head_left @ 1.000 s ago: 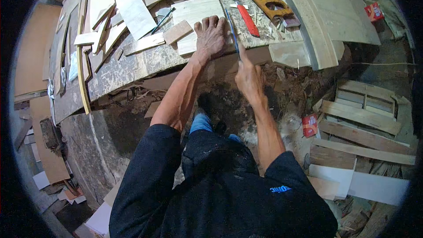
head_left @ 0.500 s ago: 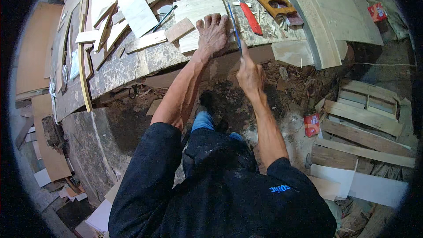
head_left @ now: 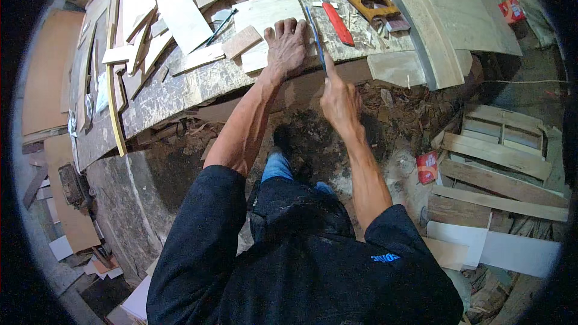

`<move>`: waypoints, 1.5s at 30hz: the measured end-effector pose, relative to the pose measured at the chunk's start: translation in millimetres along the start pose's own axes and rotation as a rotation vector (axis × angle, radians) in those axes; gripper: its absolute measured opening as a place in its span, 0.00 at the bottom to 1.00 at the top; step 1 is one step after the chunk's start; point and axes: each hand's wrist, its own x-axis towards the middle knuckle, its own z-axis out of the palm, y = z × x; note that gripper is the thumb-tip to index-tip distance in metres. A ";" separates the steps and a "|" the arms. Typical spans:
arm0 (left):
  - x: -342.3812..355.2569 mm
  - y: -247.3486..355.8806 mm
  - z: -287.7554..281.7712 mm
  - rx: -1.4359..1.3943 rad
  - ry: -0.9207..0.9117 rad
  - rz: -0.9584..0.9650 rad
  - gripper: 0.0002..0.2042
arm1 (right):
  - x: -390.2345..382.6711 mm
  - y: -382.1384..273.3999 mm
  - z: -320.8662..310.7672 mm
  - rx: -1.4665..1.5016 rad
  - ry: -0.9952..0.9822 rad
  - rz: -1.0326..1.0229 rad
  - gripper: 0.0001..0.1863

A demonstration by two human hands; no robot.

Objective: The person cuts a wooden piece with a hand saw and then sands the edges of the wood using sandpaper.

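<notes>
My left hand (head_left: pixel 286 49) presses down on a pale flat board (head_left: pixel 266 11) at the near edge of the workbench, its fingers spread over the top. A small brown wood block (head_left: pixel 242 42) lies beside that hand, on the board's left side. My right hand (head_left: pixel 340 103) is closed round the near end of a thin blue blade-like tool (head_left: pixel 315 30). Its index finger points along the tool, which runs close beside the board's right edge. Just right of it rest a red-handled tool (head_left: pixel 338 24) and a handsaw (head_left: pixel 368 2) with a yellow-brown grip.
Offcuts and strips (head_left: pixel 141 42) cover the left of the workbench (head_left: pixel 171 95); a thin blue stick (head_left: pixel 221 27) lies among them. Long boards (head_left: pixel 430 30) extend along the right. Stacked wood pieces (head_left: pixel 494 180) and a red packet (head_left: pixel 427 167) lie on the floor at right.
The view has shifted slightly. My right hand and the blue tool have drawn back a little toward me beside the board. My left hand stays pressed on the board.
</notes>
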 end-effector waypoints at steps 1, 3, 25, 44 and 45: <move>-4.9 -9.7 -0.8 0.012 0.010 -0.030 0.19 | -16.2 -6.8 -4.1 0.024 -0.025 -0.013 0.32; 1.5 -5.0 -3.9 0.011 0.003 -0.031 0.19 | -23.7 -3.7 -9.0 0.028 -0.023 -0.003 0.32; -3.7 -3.2 -0.8 0.034 0.044 0.041 0.20 | -6.0 0.2 -5.3 0.098 0.029 -0.011 0.33; 4.1 -6.6 4.8 0.053 0.003 0.040 0.23 | -19.4 13.3 13.7 0.119 0.071 -0.025 0.33; 1.1 -2.6 2.7 0.069 -0.020 0.019 0.22 | -6.0 13.4 16.0 0.092 0.088 -0.044 0.31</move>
